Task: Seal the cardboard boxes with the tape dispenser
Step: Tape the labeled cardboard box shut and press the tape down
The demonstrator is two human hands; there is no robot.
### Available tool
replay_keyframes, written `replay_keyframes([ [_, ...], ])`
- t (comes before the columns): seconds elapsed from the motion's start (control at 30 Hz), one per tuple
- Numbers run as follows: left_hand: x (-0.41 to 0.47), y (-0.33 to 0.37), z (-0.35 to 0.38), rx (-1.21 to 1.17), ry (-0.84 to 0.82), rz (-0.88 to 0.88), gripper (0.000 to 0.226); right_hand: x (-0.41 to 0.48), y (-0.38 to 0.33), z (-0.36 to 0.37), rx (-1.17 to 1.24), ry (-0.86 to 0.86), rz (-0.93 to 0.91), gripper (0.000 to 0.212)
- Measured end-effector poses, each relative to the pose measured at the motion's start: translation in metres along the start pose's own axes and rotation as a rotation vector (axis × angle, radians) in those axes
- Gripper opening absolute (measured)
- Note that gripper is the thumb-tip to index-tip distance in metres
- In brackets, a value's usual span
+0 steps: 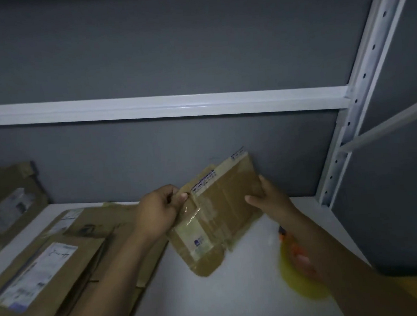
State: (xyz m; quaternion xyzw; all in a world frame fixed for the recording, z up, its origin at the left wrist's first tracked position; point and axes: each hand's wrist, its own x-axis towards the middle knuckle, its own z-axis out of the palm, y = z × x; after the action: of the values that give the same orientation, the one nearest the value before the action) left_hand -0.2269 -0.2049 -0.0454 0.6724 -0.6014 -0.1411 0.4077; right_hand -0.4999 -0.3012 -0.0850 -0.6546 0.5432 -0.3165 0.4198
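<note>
White shelf (pixel 212 293), grey wall (pixel 145 51) behind; left hand (pixel 157 210) and right hand (pixel 269 195) grip a seemingly flattened cardboard box (pixel 221 211).

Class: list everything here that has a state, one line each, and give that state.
cardboard box: flattened, tilted, held in both hands.
left hand: pinches the box's left edge.
right hand: grips the box's right edge.
tape dispenser: lying on the table, unheld.
stacked boxes: flattened, lying at the left.

One head-worn wide-angle camera looks forward and down, close over the white shelf (pixel 212 300).
</note>
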Motion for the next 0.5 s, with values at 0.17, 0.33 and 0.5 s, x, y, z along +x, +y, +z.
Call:
replay_keyframes([
  [0.17, -0.007, -0.002, 0.006, -0.190, 0.087, -0.097, 0.028, -0.018, -0.001, 0.026, 0.241, 0.159, 0.211, 0.108],
  [0.33, -0.009, -0.017, 0.015, -0.353, 0.120, -0.259, 0.038, -0.030, 0.010, 0.044, 0.707, 0.010, 0.312, 0.060],
  [0.5, -0.020, -0.027, 0.028, 0.042, 0.362, -0.139, 0.031, -0.033, -0.007, 0.039, 0.766, 0.153, 0.102, 0.017],
])
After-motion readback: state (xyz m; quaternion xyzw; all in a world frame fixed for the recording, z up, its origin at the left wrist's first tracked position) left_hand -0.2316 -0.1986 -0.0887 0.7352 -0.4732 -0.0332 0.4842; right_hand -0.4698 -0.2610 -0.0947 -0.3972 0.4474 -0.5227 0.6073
